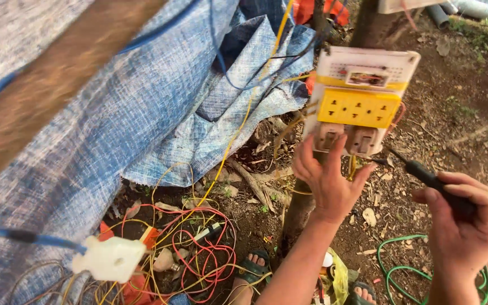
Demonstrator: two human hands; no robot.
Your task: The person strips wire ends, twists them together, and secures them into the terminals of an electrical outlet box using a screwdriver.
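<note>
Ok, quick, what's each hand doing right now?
Left hand: open, fingers up against the bottom of the socket box.
Right hand: closed around a black-handled screwdriver.

soft, even daylight with faint shadows; the near wooden pole (57,79) (upper left) is blurred.

Open ground right of socket board (358,101); tangled wires (199,248) lower left.

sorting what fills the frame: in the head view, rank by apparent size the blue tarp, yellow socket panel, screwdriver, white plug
1. blue tarp
2. yellow socket panel
3. and 4. unsure: white plug sits nearer the camera, screwdriver is partly hidden in the right hand.
</note>
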